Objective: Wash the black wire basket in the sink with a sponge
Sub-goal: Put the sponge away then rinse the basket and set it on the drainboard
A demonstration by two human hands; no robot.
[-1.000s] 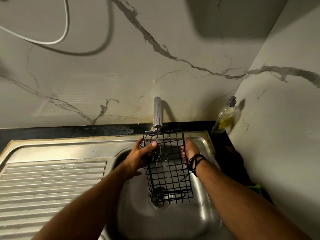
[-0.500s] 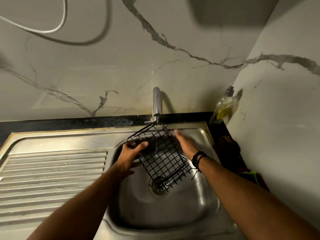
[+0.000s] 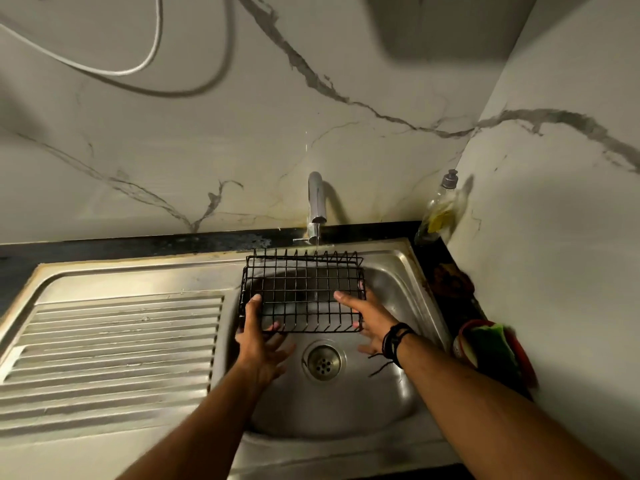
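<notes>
Steel sink unit (image 3: 114, 344), ribbed drainboard bare, black counter (image 3: 446, 306) holding soap bottle (image 3: 438, 211), perhaps a sponge (image 3: 493, 344)

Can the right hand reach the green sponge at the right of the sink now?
Probably yes, but not at once: the right hand holds the black wire basket with the left hand. The green sponge lies uncovered just right of it, beside the sink.

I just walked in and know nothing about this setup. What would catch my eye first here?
First, the black wire basket, held flat over the steel sink by the left hand and right hand, one at each near corner. A thin stream of water falls from the tap onto the basket's far side. On the right, a green sponge sits on the dark counter, and a soap bottle stands in the corner.
</notes>
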